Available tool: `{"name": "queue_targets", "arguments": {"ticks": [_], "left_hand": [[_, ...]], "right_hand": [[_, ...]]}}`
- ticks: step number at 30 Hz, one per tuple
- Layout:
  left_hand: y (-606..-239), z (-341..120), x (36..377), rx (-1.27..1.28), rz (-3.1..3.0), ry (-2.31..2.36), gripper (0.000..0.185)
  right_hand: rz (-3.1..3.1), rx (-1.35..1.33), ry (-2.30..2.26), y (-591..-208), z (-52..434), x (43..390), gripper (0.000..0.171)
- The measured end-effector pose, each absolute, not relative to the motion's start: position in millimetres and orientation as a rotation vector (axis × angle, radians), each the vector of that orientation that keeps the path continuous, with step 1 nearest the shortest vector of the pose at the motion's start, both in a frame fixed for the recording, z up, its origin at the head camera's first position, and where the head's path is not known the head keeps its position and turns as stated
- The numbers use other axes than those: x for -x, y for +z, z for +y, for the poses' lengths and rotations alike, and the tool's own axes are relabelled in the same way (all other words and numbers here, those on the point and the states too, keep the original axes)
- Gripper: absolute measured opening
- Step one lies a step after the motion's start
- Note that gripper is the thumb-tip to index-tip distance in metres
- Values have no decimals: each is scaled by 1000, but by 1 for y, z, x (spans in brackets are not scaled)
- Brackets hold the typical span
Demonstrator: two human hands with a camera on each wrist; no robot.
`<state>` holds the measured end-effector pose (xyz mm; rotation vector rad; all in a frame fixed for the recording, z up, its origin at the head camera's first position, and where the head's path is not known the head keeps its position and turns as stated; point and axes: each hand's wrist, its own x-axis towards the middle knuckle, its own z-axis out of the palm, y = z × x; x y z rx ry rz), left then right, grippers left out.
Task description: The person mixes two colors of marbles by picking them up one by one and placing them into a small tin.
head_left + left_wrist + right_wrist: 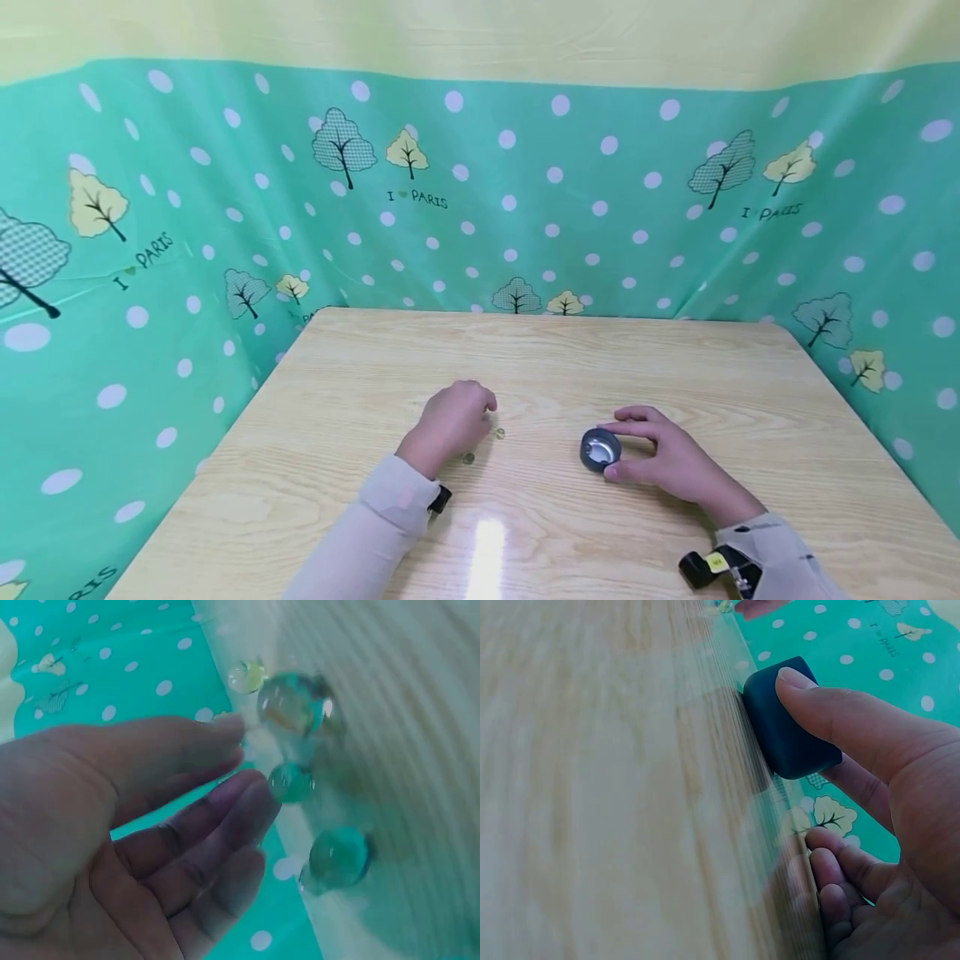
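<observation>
Several clear glass marbles [337, 856] lie on the wooden table, some tinted green or yellow; in the head view a marble [468, 458] shows just right of the left wrist, with another marble [500, 433] by the fingers. My left hand [456, 421] is close beside them, its fingers loosely bent. In the left wrist view its fingertips [259, 799] come near a small green marble [291, 782]; whether they touch is unclear. With thumb and fingers, my right hand [663, 454] grips a small dark round cup [601, 450] on the table, its shiny silvery inside showing.
The pale wooden table [360, 350] reaches back to a green curtain [480, 208] with white dots and printed trees, which also hangs at both sides. A bright light reflection lies near the front of the table.
</observation>
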<state>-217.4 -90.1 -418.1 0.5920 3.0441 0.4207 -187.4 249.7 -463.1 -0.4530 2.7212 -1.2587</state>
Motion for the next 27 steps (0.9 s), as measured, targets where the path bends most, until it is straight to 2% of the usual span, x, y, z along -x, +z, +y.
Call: {"name": "queue_targets", "arguments": {"ticks": [10, 22, 27], "left_hand": [[-425, -74, 212, -839, 3011, 363, 17], [-429, -72, 211, -876, 3051, 306, 7], [-429, -71, 210, -889, 3064, 263, 9]], "right_hand": [[2711, 444, -1270, -462, 251, 186, 58], [2714, 440, -1268, -463, 249, 186, 58], [2700, 431, -1287, -462, 248, 186, 57]]}}
